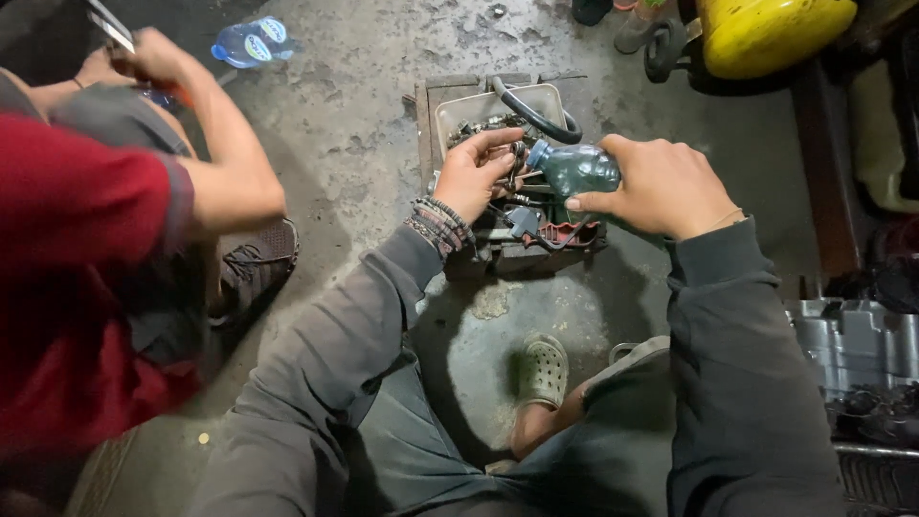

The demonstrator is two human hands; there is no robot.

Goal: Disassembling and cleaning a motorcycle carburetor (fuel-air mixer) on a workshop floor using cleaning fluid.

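My right hand (pixel 665 184) grips a small teal plastic bottle (pixel 577 168), held on its side with the neck pointing left. My left hand (pixel 476 170), with woven bracelets on the wrist, has its fingers closed at the bottle's neck, over a box of parts; what they pinch is too small to make out. Below both hands sits an open toolbox (pixel 450 96) with a beige tray, small metal parts and a black rubber hose (pixel 536 115). A red tool part (pixel 574 235) lies at the toolbox's near edge.
A person in a red shirt (pixel 77 268) crouches at left, arm raised, hand holding a thin object. A clear plastic bottle (pixel 251 42) lies on the concrete floor. A yellow tank (pixel 766 33) stands at top right, a grey engine casing (pixel 852 340) at right. My sandalled foot (pixel 544 369) rests below the toolbox.
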